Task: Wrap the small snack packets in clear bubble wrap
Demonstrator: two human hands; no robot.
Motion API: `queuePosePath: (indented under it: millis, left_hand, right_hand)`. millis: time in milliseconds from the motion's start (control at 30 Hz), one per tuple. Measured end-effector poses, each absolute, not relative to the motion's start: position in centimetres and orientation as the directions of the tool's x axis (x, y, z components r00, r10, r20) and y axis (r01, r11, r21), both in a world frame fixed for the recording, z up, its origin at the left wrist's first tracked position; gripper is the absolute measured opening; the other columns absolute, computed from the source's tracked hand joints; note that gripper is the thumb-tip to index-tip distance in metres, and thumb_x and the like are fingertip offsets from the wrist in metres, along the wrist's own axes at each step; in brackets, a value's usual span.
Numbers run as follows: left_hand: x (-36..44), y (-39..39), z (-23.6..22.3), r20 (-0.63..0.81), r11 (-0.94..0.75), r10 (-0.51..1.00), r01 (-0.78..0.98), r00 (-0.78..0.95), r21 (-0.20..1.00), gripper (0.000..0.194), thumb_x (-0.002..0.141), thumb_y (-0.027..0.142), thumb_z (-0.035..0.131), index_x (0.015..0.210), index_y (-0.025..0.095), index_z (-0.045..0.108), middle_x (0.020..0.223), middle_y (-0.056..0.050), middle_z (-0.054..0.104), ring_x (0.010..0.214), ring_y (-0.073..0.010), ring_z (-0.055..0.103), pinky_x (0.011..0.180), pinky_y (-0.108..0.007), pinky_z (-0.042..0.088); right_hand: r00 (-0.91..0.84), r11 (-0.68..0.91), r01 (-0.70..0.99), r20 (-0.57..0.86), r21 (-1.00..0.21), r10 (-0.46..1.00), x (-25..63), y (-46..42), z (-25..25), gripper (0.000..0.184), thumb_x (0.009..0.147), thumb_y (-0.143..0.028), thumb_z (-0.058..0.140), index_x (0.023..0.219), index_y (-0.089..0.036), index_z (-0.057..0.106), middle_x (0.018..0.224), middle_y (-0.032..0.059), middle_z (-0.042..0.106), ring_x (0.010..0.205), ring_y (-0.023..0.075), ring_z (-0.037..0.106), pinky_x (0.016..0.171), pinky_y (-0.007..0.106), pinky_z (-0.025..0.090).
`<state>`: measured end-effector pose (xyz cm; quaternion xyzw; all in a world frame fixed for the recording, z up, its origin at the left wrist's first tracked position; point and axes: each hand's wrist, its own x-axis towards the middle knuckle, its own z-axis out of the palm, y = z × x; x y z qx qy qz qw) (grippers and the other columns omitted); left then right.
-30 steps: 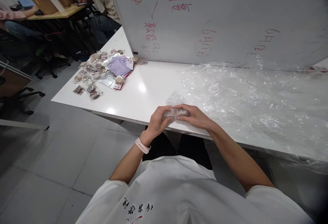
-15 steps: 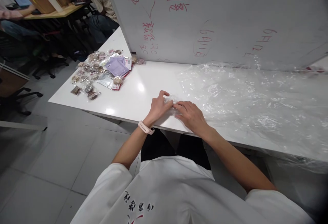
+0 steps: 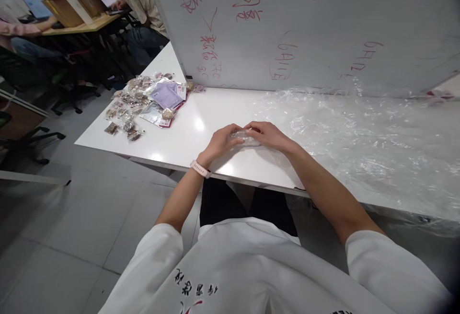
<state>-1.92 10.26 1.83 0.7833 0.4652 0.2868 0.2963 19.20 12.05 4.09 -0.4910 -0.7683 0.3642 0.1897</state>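
Observation:
Between my two hands is a small crinkled bundle of clear plastic that looks like bubble wrap (image 3: 246, 138), low over the white table (image 3: 201, 148). Curled around its left end is my left hand (image 3: 223, 140), with a pale pink band on the wrist. My right hand (image 3: 269, 134) closes on the other end, fingertips almost meeting those of the left. Whatever the bundle may contain is hidden by the plastic and the fingers. A large loose sheet of the same clear plastic (image 3: 345, 146) spreads over the table to the right, beneath my right forearm.
Several small clear packets (image 3: 131, 100) lie heaped on the left of the table with purple sachets (image 3: 166, 94). A whiteboard (image 3: 244, 31) with red writing stands along the back. Two people sit at a wooden desk (image 3: 89, 24) at upper left. The plastic sheet hangs over the front edge.
Both hands have moved slightly away from me, farther onto the table, with the bundle between them. My right hand has turned more over its end. The camera view has shifted a little.

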Motion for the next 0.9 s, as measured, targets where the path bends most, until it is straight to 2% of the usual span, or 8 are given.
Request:
queuePosePath:
  millis: [100, 233, 400, 533, 667, 733, 800, 900]
  left_hand:
    - [-1.9, 12.4, 2.3, 0.059, -0.279, 0.918, 0.533, 0.391, 0.799, 0.027, 0.093, 0.042, 0.061, 0.107, 0.019, 0.066, 0.101, -0.005, 0.069, 0.088, -0.0186, 0.061, 0.075, -0.03, 0.046]
    - [-1.8, 13.2, 2.0, 0.103, -0.314, 0.924, 0.575, 0.369, 0.756, 0.028, 0.095, 0.04, 0.055, 0.104, 0.019, 0.07, 0.094, -0.006, 0.064, 0.093, -0.0205, 0.057, 0.081, -0.033, 0.045]
    - [-2.1, 12.6, 1.8, 0.087, -0.293, 0.929, 0.571, 0.361, 0.767, 0.032, 0.093, 0.044, 0.054, 0.104, 0.019, 0.071, 0.098, -0.007, 0.065, 0.093, -0.0214, 0.056, 0.082, -0.034, 0.045]
    - [-2.1, 12.3, 2.0, 0.055, -0.189, 0.951, 0.434, 0.303, 0.881, 0.035, 0.092, 0.045, 0.055, 0.113, 0.02, 0.068, 0.107, -0.007, 0.068, 0.089, -0.0189, 0.058, 0.078, -0.031, 0.046]
    - [-2.0, 11.9, 2.6, 0.055, -0.092, 0.988, 0.255, 0.145, 0.963, 0.045, 0.097, 0.055, 0.046, 0.119, 0.021, 0.064, 0.12, -0.009, 0.067, 0.095, -0.0178, 0.062, 0.084, -0.031, 0.049]
    - [-2.0, 11.8, 3.0, 0.023, -0.055, 0.992, 0.264, 0.122, 0.963, 0.046, 0.096, 0.059, 0.047, 0.116, 0.021, 0.066, 0.12, -0.009, 0.067, 0.098, -0.0184, 0.063, 0.087, -0.032, 0.05]
    - [-1.9, 11.7, 3.3, -0.039, -0.006, 0.99, 0.325, 0.132, 0.946, 0.045, 0.093, 0.06, 0.053, 0.114, 0.023, 0.068, 0.119, -0.009, 0.068, 0.1, -0.02, 0.064, 0.087, -0.033, 0.05]
    - [-1.8, 11.8, 3.3, -0.109, 0.047, 0.986, 0.425, 0.124, 0.904, 0.043, 0.087, 0.059, 0.062, 0.11, 0.024, 0.071, 0.113, -0.009, 0.071, 0.099, -0.0228, 0.065, 0.08, -0.032, 0.051]
  right_hand:
    - [-0.339, 0.099, 0.565, -0.121, -0.819, 0.933, 19.4, 12.3, 3.6, 0.045, 0.098, -0.057, 0.041, 0.105, -0.022, 0.068, 0.108, 0.009, 0.068, 0.092, 0.0223, 0.062, 0.074, 0.034, 0.046]
    - [-0.408, 0.117, 0.522, -0.127, -0.845, 0.904, 19.8, 12.2, 3.4, 0.049, 0.09, -0.06, 0.057, 0.123, -0.025, 0.064, 0.134, 0.0095, 0.061, 0.115, 0.0279, 0.06, 0.091, 0.04, 0.049]
    - [-0.353, 0.105, 0.55, -0.117, -0.828, 0.928, 18.7, 12.4, 3.1, 0.04, 0.079, -0.043, 0.074, 0.112, -0.021, 0.066, 0.116, 0.0085, 0.07, 0.099, 0.0244, 0.067, 0.081, 0.036, 0.054]
    - [-0.297, 0.022, 0.519, -0.157, -0.854, 0.942, 18.2, 11.4, 4.3, 0.032, 0.083, -0.035, 0.071, 0.111, -0.02, 0.065, 0.113, 0.0096, 0.071, 0.085, 0.0196, 0.069, 0.066, 0.032, 0.057]
    - [-0.322, 0.085, 0.341, -0.031, -0.936, 0.946, 22.7, 8.6, 8.8, 0.026, 0.082, -0.034, 0.075, 0.105, -0.025, 0.067, 0.112, 0.0044, 0.071, 0.093, 0.0188, 0.068, 0.08, 0.037, 0.059]
    - [-0.178, 0.122, 0.244, 0.079, -0.962, 0.981, 27.5, 7.5, 11.0, 0.032, 0.079, -0.038, 0.077, 0.107, -0.026, 0.068, 0.108, 0.004, 0.071, 0.088, 0.0187, 0.068, 0.078, 0.039, 0.058]
    - [0.168, 0.262, 0.159, 0.287, -0.952, 0.943, 34.0, 7.5, 12.5, 0.035, 0.074, -0.036, 0.079, 0.105, -0.024, 0.067, 0.096, 0.0041, 0.07, 0.078, 0.017, 0.066, 0.071, 0.038, 0.056]
    - [0.722, 0.414, 0.155, 0.389, -0.897, 0.572, 45.2, 9.6, 12.8, 0.028, 0.07, -0.019, 0.073, 0.095, -0.021, 0.062, 0.103, 0.0055, 0.066, 0.087, 0.0175, 0.065, 0.075, 0.038, 0.051]
